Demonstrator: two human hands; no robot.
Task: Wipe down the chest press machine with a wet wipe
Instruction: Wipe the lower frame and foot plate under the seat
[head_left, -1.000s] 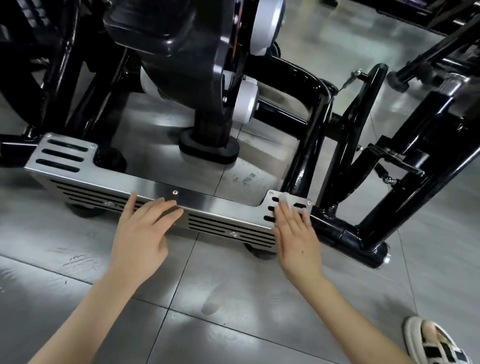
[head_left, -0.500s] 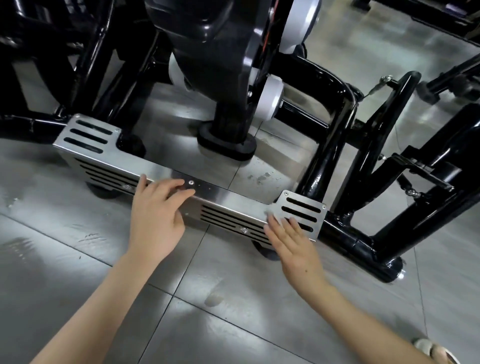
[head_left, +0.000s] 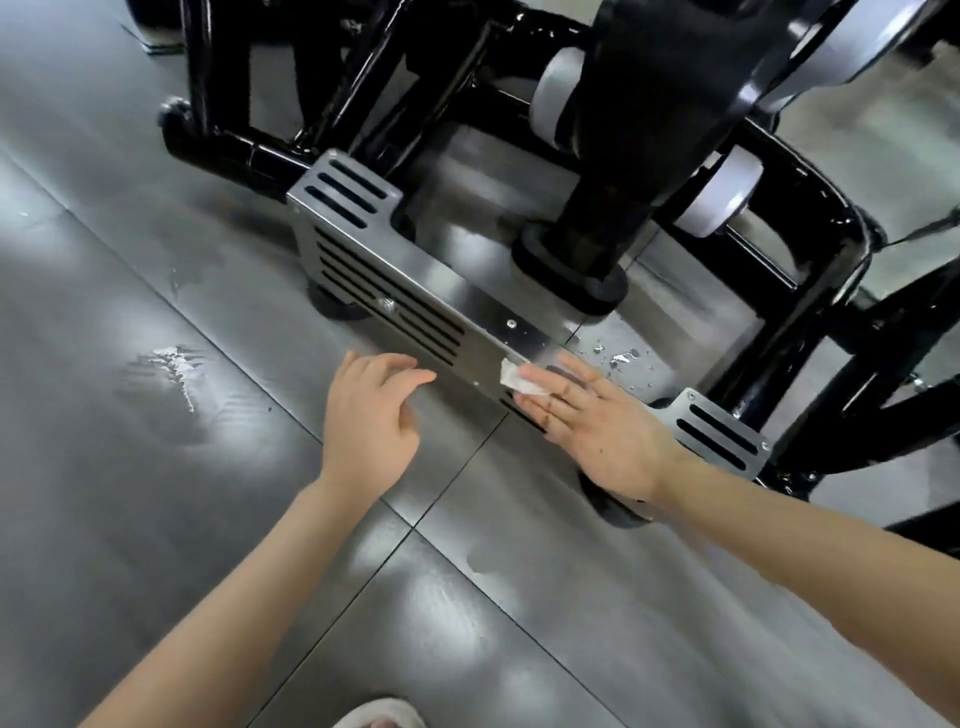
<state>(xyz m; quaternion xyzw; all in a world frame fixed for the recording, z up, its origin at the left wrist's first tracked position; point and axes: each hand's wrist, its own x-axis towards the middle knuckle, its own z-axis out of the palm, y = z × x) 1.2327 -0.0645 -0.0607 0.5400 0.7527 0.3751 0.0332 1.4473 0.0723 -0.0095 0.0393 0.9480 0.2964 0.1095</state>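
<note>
White crumpled wet wipe (head_left: 520, 383) under flat right hand (head_left: 608, 434), slotted brushed-steel footplate (head_left: 363, 270)

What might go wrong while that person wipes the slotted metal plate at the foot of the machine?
The right hand presses the wipe with flat fingers only, so it may slip free or snag in the slots of the steel plate. Fingertips could catch there too. Wet-looking flecks on the glossy floor behind the plate might be slippery.

The plate (head_left: 426, 312) stands on the floor (head_left: 156, 519), before the post (head_left: 608, 171). The wipe (head_left: 519, 383) lies on the plate under the right hand (head_left: 608, 436); the left hand (head_left: 371, 421) hangs just left of it.
</note>
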